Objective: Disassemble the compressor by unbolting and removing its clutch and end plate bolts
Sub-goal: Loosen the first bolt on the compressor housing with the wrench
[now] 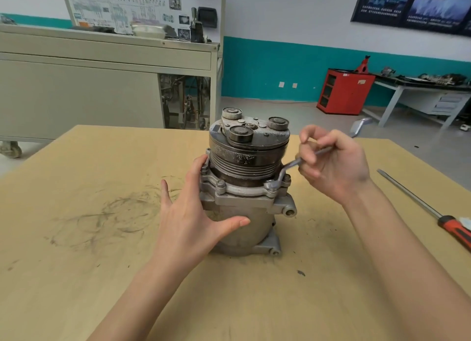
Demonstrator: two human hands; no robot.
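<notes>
A grey metal compressor stands upright in the middle of the wooden table, its clutch and grooved pulley on top. My left hand presses against the compressor's left side with straight fingers and the thumb across its front. My right hand grips the handle of a bent ring wrench. The wrench's ring end sits on a bolt at the front right of the end plate flange. Another flange bolt shows at the front left.
A long screwdriver with a red and black handle lies on the table to the right. Dark scuff marks cover the table on the left. A grey cabinet bench stands behind the table; a red cabinet and a workbench stand far right.
</notes>
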